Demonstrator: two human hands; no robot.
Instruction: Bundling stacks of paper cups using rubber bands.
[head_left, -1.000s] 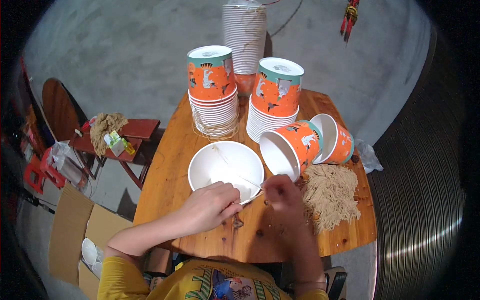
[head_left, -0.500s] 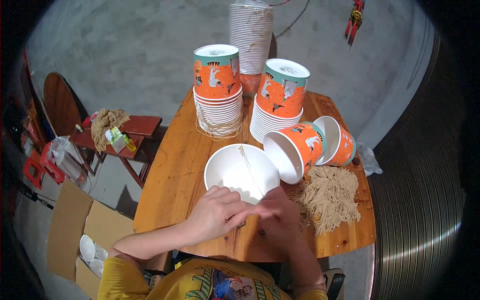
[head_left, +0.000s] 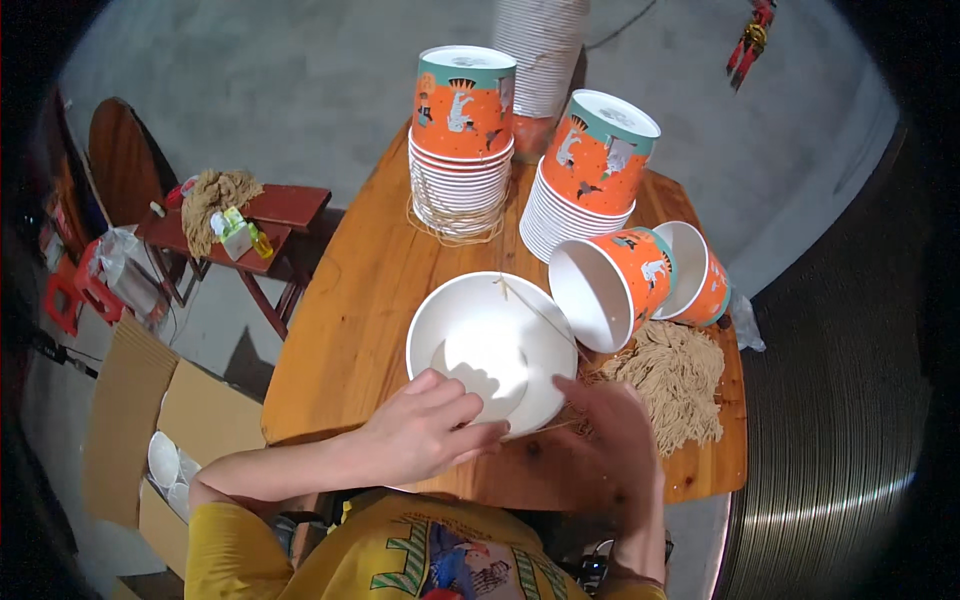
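Item: white paper bucket (head_left: pixel 440 320), mouth up, on the near part of the wooden worktop (head_left: pixel 340 370); tan cord (head_left: pixel 503 287) across its far-right rim.
Item: my left hand (head_left: pixel 435 425), near rim, fingers curled; whether gripping cord, cannot tell.
Item: my right hand (head_left: pixel 620 420), right of the bucket, blurred, fingers seemingly part-spread; hold likewise uncertain.
Step, as I judge: handling cord at the rim; next move calls for a sure pinch on it.
Surroundings: inverted bucket stack (head_left: pixel 465 110), far, cords looped about it; cord heap (head_left: pixel 675 385), right.
Obstruction: tipped orange bucket (head_left: pixel 640 270), close by the right rim, possibly crowding my right hand.
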